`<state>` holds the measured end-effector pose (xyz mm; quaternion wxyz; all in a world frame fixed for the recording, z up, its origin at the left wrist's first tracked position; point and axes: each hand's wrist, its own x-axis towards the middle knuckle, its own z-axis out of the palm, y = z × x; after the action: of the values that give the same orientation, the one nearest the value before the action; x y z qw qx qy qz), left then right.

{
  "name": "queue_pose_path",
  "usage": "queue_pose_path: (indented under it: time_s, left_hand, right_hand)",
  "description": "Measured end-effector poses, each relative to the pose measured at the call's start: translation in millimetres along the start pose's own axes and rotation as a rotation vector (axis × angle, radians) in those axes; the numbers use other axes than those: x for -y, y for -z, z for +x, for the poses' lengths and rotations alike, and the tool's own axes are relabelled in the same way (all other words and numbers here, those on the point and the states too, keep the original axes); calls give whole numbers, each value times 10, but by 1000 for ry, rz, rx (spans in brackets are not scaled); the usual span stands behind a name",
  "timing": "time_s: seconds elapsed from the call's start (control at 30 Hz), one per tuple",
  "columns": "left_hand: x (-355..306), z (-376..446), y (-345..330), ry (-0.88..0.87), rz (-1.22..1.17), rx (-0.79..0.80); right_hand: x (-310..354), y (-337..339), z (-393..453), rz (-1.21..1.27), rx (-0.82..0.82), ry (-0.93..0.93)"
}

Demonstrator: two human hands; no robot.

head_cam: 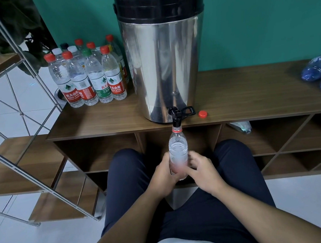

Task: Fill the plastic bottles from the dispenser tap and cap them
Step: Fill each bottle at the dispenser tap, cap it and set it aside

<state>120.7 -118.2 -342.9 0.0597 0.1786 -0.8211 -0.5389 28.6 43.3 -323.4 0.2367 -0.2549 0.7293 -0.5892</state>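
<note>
Gripping 1 uncapped bottle [178, 151] under the tap [175, 117] at the shelf edge [97, 132]: left hand [164, 175], right hand [201, 168].

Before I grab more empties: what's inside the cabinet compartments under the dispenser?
One crumpled plastic bottle lies in the upper compartment right of the tap. The other cubbies show nothing; the held bottle and the person's legs cover the middle ones.
</note>
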Motion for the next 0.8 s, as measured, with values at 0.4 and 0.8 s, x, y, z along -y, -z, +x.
queue_pose_path:
  time_s: [0.4, 0.8]
  left_hand:
    - [-32, -18, 10, -12, -4, -5]
    - [-51, -19, 4, -6, -6, -15]
  right_hand:
    - [11, -22, -4, -2, -24, -1]
    - [64, -9, -34, -25, -21, 5]
